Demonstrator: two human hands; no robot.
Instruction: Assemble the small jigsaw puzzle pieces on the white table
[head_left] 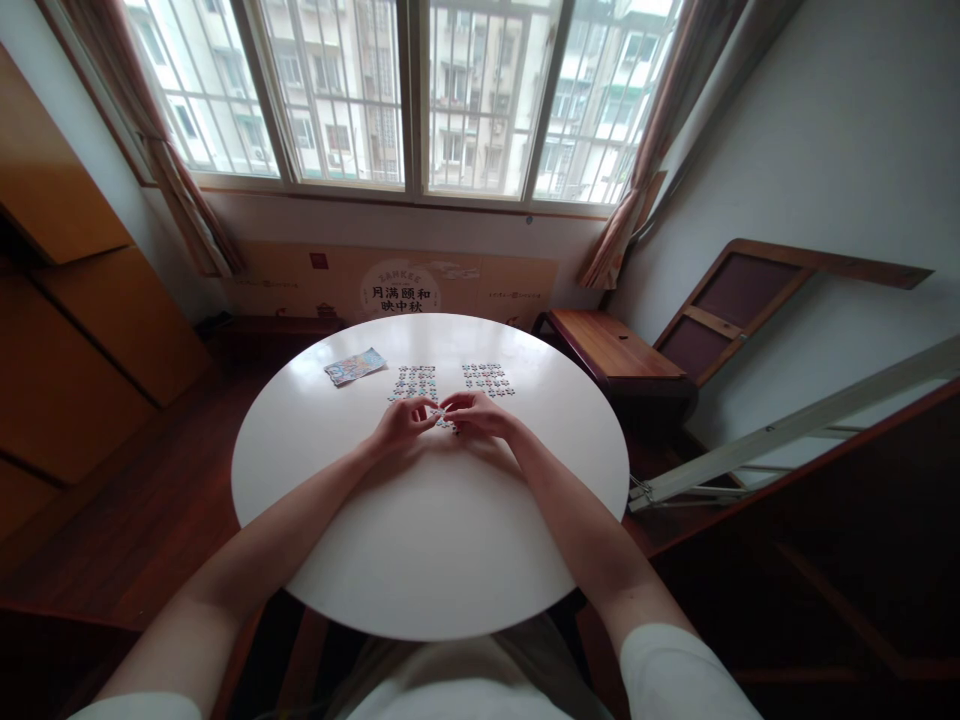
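Observation:
My left hand point(406, 421) and my right hand point(478, 413) meet over the far half of a round white table point(420, 540). Fingertips of both are curled together around small jigsaw puzzle pieces point(442, 422), partly hidden by the fingers. Beyond my left hand lies a block of loose jigsaw pieces point(417, 381) in rows. A second group of pieces point(489, 378) is laid out past my right hand. To the left rests a colourful printed sheet point(355, 366), flat on the tabletop.
A wooden bench-like table point(619, 345) stands beyond the right edge of the round table. A long printed cardboard panel point(517, 285) leans under the window. Wooden cabinets point(112, 320) are at left, and a pale metal frame point(787, 430) slants at right.

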